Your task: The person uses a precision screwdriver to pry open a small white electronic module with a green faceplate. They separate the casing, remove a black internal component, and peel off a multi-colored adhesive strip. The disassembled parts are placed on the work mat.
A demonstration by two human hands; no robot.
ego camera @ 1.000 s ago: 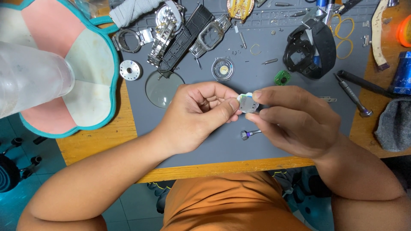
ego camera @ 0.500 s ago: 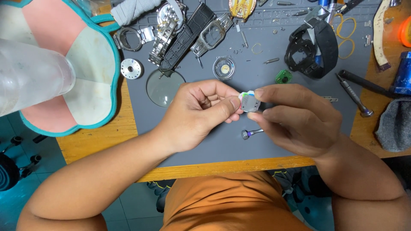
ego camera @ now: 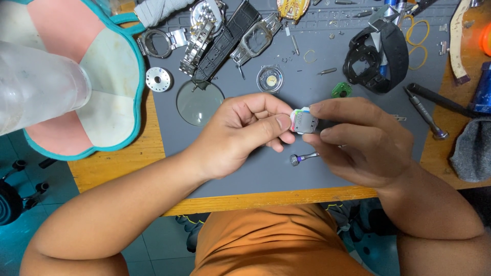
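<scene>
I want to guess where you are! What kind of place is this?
Most likely a watch repair bench. A grey rubber work mat is strewn with a silver metal link watch band, a black plastic watch case with strap and a round glass lens. Both hands pinch a small square watch module.

Watch-repair workbench (grey mat (ego camera: 266, 174), watch straps (ego camera: 227, 38), loose parts)

The grey work mat (ego camera: 266, 174) looks matt and rubbery (bench edge (ego camera: 123, 168) is bare wood); the watch bracelet (ego camera: 197, 38) is shiny metal.
</scene>
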